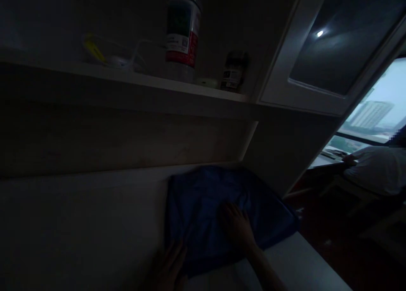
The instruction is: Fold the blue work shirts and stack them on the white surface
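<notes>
A dark blue folded cloth [203, 210] lies spread on a white surface, its right end reaching the surface's edge. Near its lower left border rests my left hand [171, 261], fingers stretched out and slightly apart. My right hand [236, 225] lies on top of the cloth around its middle, with the fingers extended over the fabric. Neither hand visibly grips anything. The room is very dim, so the cloth's exact kind is hard to make out.
Above is a shelf [127, 75] with a labelled plastic bottle [182, 33], a small dark jar [233, 71], a yellow item [94, 48] and a white cable. A cabinet door [323, 50] hangs at upper right. Another person [377, 168] sits by the window at right.
</notes>
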{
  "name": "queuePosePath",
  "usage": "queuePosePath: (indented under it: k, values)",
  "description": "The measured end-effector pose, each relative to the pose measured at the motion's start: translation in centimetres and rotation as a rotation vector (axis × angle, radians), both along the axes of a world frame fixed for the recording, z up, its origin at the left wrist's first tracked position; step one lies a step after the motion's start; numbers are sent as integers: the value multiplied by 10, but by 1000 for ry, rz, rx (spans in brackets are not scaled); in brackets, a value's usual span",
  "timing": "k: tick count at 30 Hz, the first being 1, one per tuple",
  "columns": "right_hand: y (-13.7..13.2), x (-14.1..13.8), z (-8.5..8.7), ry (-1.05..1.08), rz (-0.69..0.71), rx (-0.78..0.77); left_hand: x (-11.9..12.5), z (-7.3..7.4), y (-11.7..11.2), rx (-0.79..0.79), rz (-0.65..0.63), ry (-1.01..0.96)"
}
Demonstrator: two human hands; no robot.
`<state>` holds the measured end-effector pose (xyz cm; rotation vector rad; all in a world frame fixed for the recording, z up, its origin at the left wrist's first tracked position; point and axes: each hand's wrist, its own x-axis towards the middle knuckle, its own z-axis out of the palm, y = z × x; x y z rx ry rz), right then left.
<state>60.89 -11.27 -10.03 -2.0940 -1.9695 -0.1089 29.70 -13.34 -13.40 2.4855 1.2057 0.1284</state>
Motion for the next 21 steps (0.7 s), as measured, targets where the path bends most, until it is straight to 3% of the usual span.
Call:
queuePosePath:
  k: [2,4,6,9,11,14,17,21]
  values:
    - [-21,-15,-4,19,46,76,-19,25,-26,-182,30,56]
    - [-54,-39,-21,12,152,160,-50,37,-53,-270,95,134]
    - [-91,-69,-42,-32,240,242,-92,33,-79,-264,212,229]
    - [-134,-118,-62,-127,317,302,-171,18,-109,-114,440,379]
    - [-146,-147,-61,-188,412,336,-223,16,-120,-39,566,526]
    - [-145,-188,-48,-261,664,454,-284,28,-125,-6,642,752]
    - [-133,-220,-40,-287,837,583,-310,40,-123,59,679,804]
    - [-119,-237,-45,-333,881,670,-308,38,-122,136,734,752]
